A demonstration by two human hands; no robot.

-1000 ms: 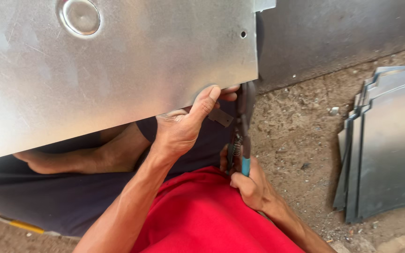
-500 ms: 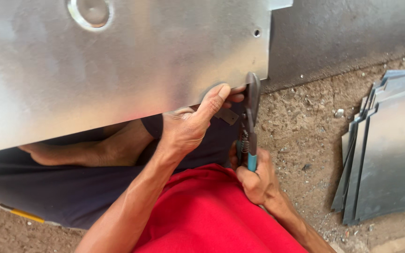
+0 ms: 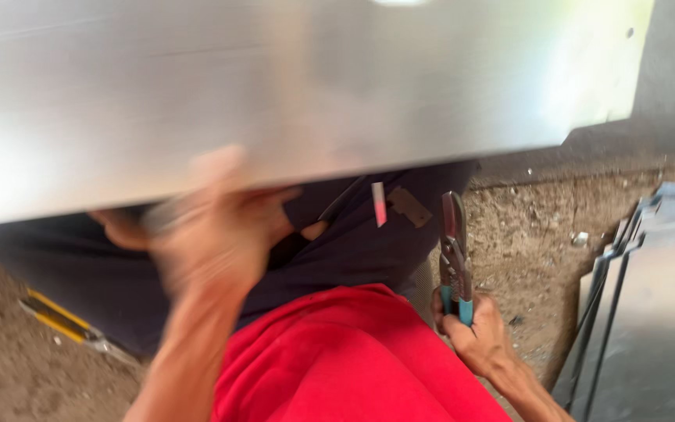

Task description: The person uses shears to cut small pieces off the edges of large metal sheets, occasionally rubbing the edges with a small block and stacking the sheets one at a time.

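Seated on a dirt floor (image 3: pixel 525 234), working a large metal sheet (image 3: pixel 298 86) that fills the far half of the view and rests across the lap. Left hand (image 3: pixel 212 234), blurred by motion, up at the near edge of the sheet, left of centre; whether its grip is closed on the edge or only pressed against it cannot be told through the blur. Right hand (image 3: pixel 478 332) low at the right, grip wrapped firmly around the blue handles of metal snips (image 3: pixel 455 254), blades pointing up and far, tips just short of the sheet's near edge and not touching it. Stack of cut sheets (image 3: pixel 650 312) leaning at the far right; yellow-handled tool (image 3: pixel 60 319) lying on the ground at the near left.

Best done, by the look of it, with the sheet steadied first, then the blades brought square to the edge, fingers kept well apart from the cutting line and the raw edge.
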